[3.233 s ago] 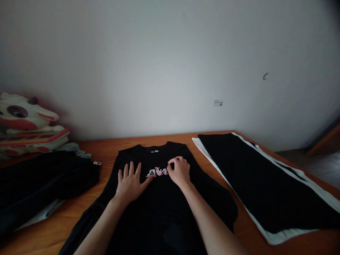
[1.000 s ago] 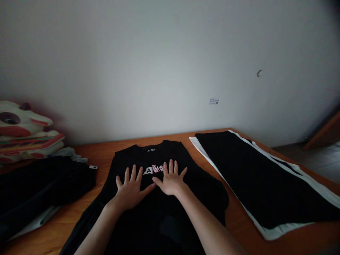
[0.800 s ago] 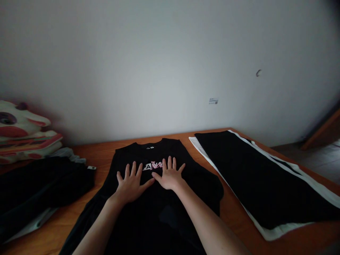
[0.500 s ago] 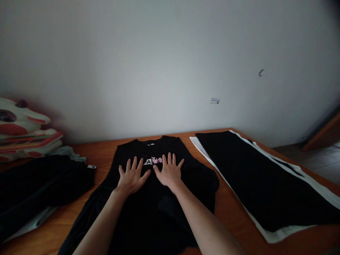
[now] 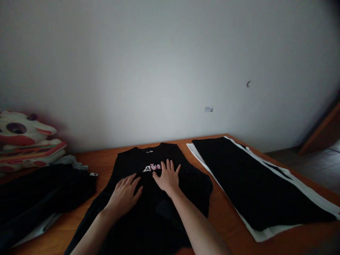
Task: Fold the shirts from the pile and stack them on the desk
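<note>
A black shirt [image 5: 148,219] lies spread on the wooden table [image 5: 102,163], its neckline toward the wall and a white and pink print across its chest. My left hand [image 5: 123,194] is over the left part of the shirt, below the print, with its fingers apart and slightly bent. Just right of the print, my right hand [image 5: 168,175] lies on the cloth with its fingers spread. Neither hand holds anything.
On the right lie flat black garments [image 5: 249,180] with white ones under and beside them. A dark pile of clothes [image 5: 45,191] is at the left, in front of a cow-shaped toy [image 5: 29,141]. The wall [image 5: 159,71] stands behind the table.
My left hand has drawn back toward me and left, off the print's edge, its fingers more bent. My right hand stays by the print. The view has tilted up slightly.
</note>
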`<state>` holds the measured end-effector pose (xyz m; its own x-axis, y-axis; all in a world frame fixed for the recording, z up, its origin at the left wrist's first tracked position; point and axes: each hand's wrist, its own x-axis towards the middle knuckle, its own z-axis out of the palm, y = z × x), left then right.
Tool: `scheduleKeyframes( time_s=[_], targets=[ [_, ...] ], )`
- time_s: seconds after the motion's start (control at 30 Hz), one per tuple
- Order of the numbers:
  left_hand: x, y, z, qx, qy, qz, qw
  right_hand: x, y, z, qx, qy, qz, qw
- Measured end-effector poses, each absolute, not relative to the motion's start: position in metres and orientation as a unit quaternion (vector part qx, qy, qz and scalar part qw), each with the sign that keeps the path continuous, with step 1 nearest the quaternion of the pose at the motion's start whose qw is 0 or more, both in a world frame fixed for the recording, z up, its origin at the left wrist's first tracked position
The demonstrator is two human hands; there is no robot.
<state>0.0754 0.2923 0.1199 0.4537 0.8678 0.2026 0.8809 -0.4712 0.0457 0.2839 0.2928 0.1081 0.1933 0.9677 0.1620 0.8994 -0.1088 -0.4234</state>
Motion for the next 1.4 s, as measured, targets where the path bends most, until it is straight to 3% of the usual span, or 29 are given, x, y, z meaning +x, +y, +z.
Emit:
scheduleKeyframes(
  time_s=[0.13,0.23,0.33,0.4,0.57,0.77,0.97,1.13,1.27,1.4],
  targets=[
    [0.024,0.273,0.111,-0.831,-0.523,-0.187,0.027,0.286,0.293,0.105,-0.729,-0.622,0.079,0.276],
    [-0.007,0.269,0.107,-0.813,-0.515,-0.272,-0.009,0.291,0.293,0.102,-0.699,-0.604,0.071,0.376],
    [-0.017,0.270,0.108,-0.798,-0.508,-0.324,-0.019,0.300,0.293,0.101,-0.658,-0.562,0.135,0.483],
    [-0.014,0.270,0.111,-0.791,-0.512,-0.334,-0.008,0.306,0.293,0.101,-0.640,-0.545,0.192,0.507],
    [-0.006,0.264,0.119,-0.794,-0.532,-0.293,-0.016,0.316,0.293,0.108,-0.600,-0.592,0.287,0.456],
    [-0.003,0.255,0.124,-0.812,-0.524,-0.257,-0.023,0.330,0.252,0.127,-0.476,-0.708,0.412,0.321],
    [0.008,0.244,0.127,-0.856,-0.439,-0.272,0.015,0.351,0.196,0.136,-0.402,-0.757,0.306,0.415],
    [0.016,0.241,0.127,-0.884,-0.406,-0.231,0.018,0.356,0.190,0.133,-0.434,-0.807,0.221,0.335],
    [0.017,0.243,0.125,-0.883,-0.420,-0.207,0.014,0.355,0.190,0.132,-0.450,-0.801,0.234,0.318],
    [0.017,0.244,0.124,-0.882,-0.433,-0.183,-0.006,0.359,0.190,0.138,-0.460,-0.742,0.337,0.353]
  ],
)
